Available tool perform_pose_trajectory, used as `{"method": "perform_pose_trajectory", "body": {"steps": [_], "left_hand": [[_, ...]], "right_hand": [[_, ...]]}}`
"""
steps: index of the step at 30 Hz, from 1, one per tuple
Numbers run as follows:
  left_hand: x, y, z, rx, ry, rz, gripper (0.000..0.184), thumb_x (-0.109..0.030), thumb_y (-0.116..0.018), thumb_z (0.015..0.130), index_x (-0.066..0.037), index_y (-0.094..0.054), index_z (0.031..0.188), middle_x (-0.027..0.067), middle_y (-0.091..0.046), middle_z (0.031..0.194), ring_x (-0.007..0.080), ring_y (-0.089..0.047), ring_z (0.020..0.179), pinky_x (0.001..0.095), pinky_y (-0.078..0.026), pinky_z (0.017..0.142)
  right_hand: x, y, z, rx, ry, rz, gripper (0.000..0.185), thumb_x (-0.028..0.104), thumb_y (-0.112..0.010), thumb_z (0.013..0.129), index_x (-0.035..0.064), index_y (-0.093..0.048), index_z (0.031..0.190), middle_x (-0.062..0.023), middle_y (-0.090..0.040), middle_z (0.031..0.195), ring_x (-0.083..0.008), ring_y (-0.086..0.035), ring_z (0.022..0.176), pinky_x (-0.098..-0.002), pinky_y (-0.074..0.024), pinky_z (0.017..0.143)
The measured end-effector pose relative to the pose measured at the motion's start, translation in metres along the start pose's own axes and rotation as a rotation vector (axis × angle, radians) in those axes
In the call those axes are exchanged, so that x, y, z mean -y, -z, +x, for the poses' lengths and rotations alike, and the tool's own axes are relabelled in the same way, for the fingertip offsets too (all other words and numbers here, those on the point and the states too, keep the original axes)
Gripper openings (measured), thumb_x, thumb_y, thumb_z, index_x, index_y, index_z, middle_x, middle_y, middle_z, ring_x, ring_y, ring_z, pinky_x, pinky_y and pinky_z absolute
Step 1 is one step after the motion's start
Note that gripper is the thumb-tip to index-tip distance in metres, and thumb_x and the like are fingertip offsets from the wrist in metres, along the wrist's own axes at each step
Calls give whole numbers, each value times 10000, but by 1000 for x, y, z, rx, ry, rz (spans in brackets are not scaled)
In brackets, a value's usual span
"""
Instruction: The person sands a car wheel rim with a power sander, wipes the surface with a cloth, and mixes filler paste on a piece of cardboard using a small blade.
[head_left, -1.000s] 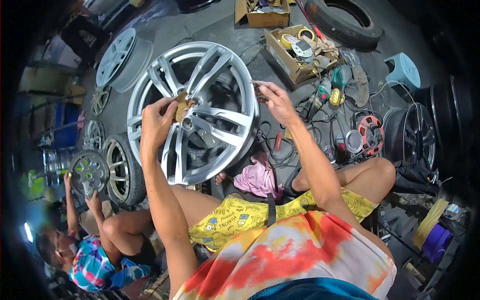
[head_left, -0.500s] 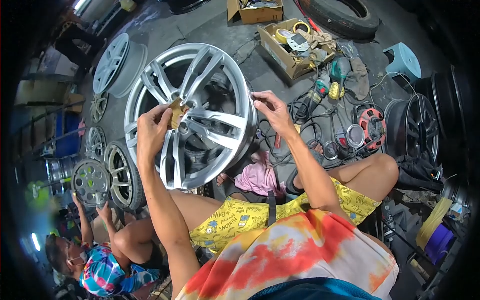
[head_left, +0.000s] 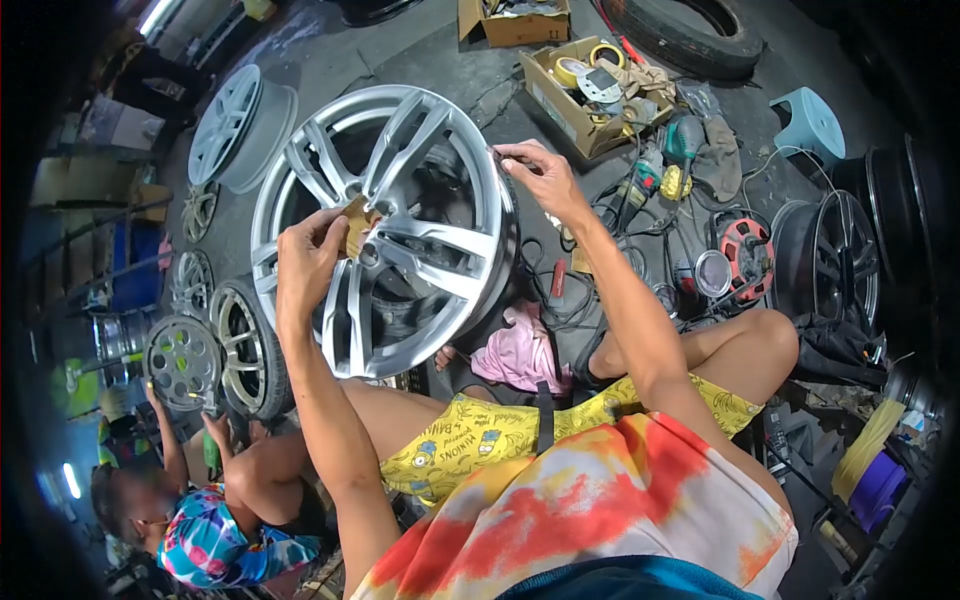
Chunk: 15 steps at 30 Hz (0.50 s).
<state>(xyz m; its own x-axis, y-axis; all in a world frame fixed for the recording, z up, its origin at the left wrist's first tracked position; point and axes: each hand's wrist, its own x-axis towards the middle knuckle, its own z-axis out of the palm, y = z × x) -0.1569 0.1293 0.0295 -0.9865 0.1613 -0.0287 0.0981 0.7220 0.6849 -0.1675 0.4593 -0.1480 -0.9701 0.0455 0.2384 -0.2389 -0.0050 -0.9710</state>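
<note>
A silver alloy wheel (head_left: 430,282) with split spokes stands tilted in front of me, its face toward me. My left hand (head_left: 308,262) pinches a folded brown piece of sandpaper (head_left: 356,228) between thumb and fingers, over the wheel's hub. Part of the hub is hidden behind that piece. On the wheel's upper right edge, my right hand (head_left: 548,182) has its fingertips closed on the outer lip, thumb below the index finger. Below the wheel lies a pink cloth (head_left: 515,350), near my foot.
Beyond the right hand stands a cardboard box (head_left: 560,108) of tape rolls and rags. Power tools (head_left: 684,138), cables and a red cord reel (head_left: 748,250) lie to the right, near a blue stool (head_left: 808,122). A co-worker (head_left: 215,535) sits lower left by other wheels (head_left: 182,362).
My right hand has moved up and slightly left along the wheel's edge. The left hand stays at the hub with the sandpaper. At lower left, a green tool now shows near the co-worker's hand.
</note>
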Motion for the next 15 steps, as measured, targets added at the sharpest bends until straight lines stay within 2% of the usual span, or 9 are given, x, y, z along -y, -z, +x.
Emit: {"method": "perform_pose_trajectory", "body": {"steps": [3,5,8,11,15], "left_hand": [[1,0,0,-2,3,5,259,-134,-633,974,81,-714,1095,116,-720,798,102,-637,723,283,-522,672],[0,0,0,1,2,12,262,-137,-634,973,80,-715,1095,119,-725,805,105,-641,728,285,-522,678],[1,0,0,-1,-6,29,267,-145,-637,970,78,-715,1096,126,-731,817,112,-648,735,289,-523,689],[1,0,0,-1,-15,25,272,-150,-640,968,79,-715,1096,135,-734,823,119,-654,739,293,-524,695],[-1,0,-1,-8,-9,-2,277,-150,-642,966,78,-716,1103,136,-734,823,121,-659,744,293,-526,698]], "right_hand": [[-1,2,0,15,-48,-41,287,231,-706,964,73,-741,1201,-53,-708,1102,-151,-620,1026,-303,-463,919],[-8,0,-2,-37,-140,170,309,253,-707,969,67,-734,1215,-38,-711,1096,-139,-616,1040,-295,-459,933],[-6,-3,-4,-1,-207,256,318,257,-708,974,58,-729,1221,-29,-713,1108,-128,-609,1046,-288,-457,942],[-4,-6,-3,25,-141,198,323,252,-712,972,56,-724,1228,-24,-711,1122,-122,-608,1037,-287,-460,936],[-5,-4,-9,53,-155,209,323,241,-715,970,49,-720,1230,-18,-708,1123,-111,-607,1030,-283,-463,928]]}}
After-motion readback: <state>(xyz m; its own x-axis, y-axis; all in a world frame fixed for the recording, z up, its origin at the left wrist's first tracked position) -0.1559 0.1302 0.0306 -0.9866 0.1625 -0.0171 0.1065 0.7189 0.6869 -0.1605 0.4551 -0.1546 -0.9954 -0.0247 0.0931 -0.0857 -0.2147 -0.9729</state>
